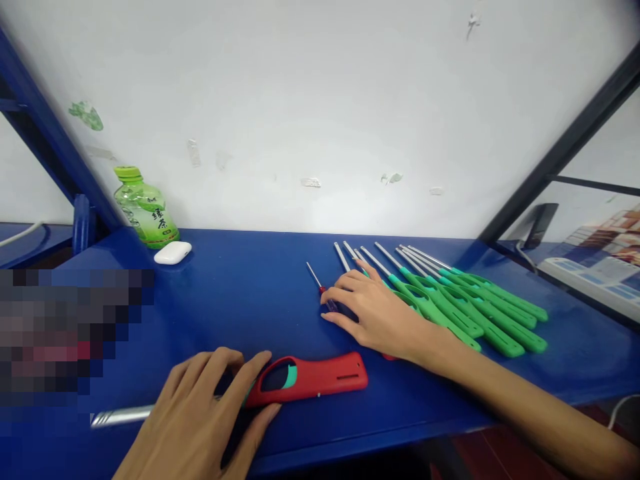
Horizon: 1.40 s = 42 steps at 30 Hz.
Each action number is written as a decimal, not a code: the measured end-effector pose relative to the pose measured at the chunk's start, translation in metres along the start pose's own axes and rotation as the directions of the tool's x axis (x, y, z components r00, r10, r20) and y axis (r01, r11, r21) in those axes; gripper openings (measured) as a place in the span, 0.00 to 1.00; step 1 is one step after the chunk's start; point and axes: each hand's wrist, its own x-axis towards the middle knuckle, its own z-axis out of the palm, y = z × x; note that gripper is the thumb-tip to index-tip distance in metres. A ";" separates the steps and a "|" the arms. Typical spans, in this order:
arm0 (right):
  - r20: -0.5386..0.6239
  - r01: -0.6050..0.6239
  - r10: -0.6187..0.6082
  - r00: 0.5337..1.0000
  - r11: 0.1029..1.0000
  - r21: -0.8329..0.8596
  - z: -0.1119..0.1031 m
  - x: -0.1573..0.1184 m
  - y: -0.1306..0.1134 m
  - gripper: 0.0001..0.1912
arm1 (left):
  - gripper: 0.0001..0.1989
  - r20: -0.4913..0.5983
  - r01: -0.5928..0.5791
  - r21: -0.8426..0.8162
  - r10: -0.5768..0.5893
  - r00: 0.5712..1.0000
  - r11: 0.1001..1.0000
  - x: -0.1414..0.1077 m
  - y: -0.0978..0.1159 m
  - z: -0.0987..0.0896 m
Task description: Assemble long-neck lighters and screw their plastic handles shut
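Note:
A red gas lighter (345,372) with a teal trigger and a long silver nozzle lies flat near the front edge. My left hand (197,407) grips it at the neck, thumb on the near side and fingers over the far side. Farther right, my right hand (377,310) has its fingertips and thumb closed on the handle of a small screwdriver (315,275), whose thin shaft points away from me. Several green gas lighters (460,307) lie side by side beyond and right of that hand, partly covered by it. A bit of something red shows under my right wrist.
Everything rests on a blue table (240,287) against a white wall. A green tea bottle (147,210) and a white earbud case (173,253) stand at the back left. A blurred-out patch covers the left side. Blue frame posts rise at both sides; a white power strip (590,283) lies far right.

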 end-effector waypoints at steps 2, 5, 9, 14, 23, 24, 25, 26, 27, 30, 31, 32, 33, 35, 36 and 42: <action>0.007 -0.001 0.001 1.000 1.000 -0.011 0.001 0.000 0.002 0.07 | 0.22 0.021 -0.012 -0.012 0.012 1.000 1.000 -0.001 0.003 0.001; 0.006 -0.002 0.002 1.000 0.999 -0.043 0.004 0.000 0.005 0.10 | 0.21 0.040 -0.042 -0.019 0.043 0.998 0.999 -0.003 0.001 0.002; -0.096 -0.025 0.027 0.995 0.999 0.024 0.002 0.002 0.010 0.12 | 0.20 0.068 0.032 0.028 -0.034 0.997 0.999 -0.006 -0.014 -0.004; -0.372 -0.026 0.100 0.923 0.980 0.198 -0.016 0.004 0.011 0.11 | 0.22 0.098 0.125 0.017 -0.126 0.987 0.992 -0.007 -0.023 -0.005; -0.655 0.180 0.104 0.749 0.919 0.352 -0.036 0.001 -0.002 0.15 | 0.23 0.098 0.176 -0.089 -0.167 0.981 0.980 -0.004 -0.016 -0.001; -0.657 0.201 0.100 0.747 0.909 0.366 -0.036 0.001 -0.003 0.16 | 0.23 0.101 0.175 -0.089 -0.166 0.981 0.980 -0.004 -0.016 -0.001; -0.660 0.220 0.092 0.745 0.901 0.375 -0.036 0.001 -0.004 0.16 | 0.24 0.102 0.175 -0.085 -0.166 0.981 0.981 -0.006 -0.016 0.000; -0.662 0.236 0.085 0.745 0.894 0.381 -0.035 0.000 -0.005 0.16 | 0.25 0.100 0.173 -0.076 -0.165 0.981 0.982 -0.007 -0.017 0.001; -0.661 0.249 0.077 0.746 0.889 0.385 -0.034 0.000 -0.006 0.17 | 0.25 0.096 0.170 -0.067 -0.164 0.982 0.983 -0.008 -0.017 0.001; -0.654 0.261 0.063 0.754 0.885 0.386 -0.031 -0.001 -0.007 0.17 | 0.26 0.090 0.151 -0.041 -0.147 0.985 0.988 -0.008 -0.018 0.002; -0.652 0.263 0.056 0.756 0.887 0.380 -0.031 -0.001 -0.008 0.17 | 0.27 0.092 0.147 -0.036 -0.143 0.986 0.989 -0.008 -0.018 0.002; -0.651 0.265 0.047 0.758 0.890 0.372 -0.030 -0.002 -0.008 0.17 | 0.27 0.092 0.142 -0.033 -0.139 0.986 0.989 -0.007 -0.017 0.002; -0.649 0.267 0.038 0.760 0.892 0.365 -0.030 -0.002 -0.009 0.17 | 0.27 0.093 0.138 -0.031 -0.135 0.987 0.990 -0.007 -0.017 0.001; -0.639 0.268 0.029 0.769 0.892 0.364 -0.030 -0.003 -0.010 0.16 | 0.27 0.095 0.130 -0.027 -0.127 0.987 0.991 -0.005 -0.016 -0.001; -0.631 0.267 0.033 0.775 0.888 0.374 -0.031 -0.003 -0.012 0.16 | 0.27 0.096 0.127 -0.026 -0.124 0.988 0.992 -0.005 -0.016 -0.002; -0.458 0.269 0.104 0.883 0.688 0.674 -0.036 -0.002 -0.019 0.08 | 0.30 0.081 0.047 -0.053 -0.043 0.996 0.997 -0.001 -0.016 -0.003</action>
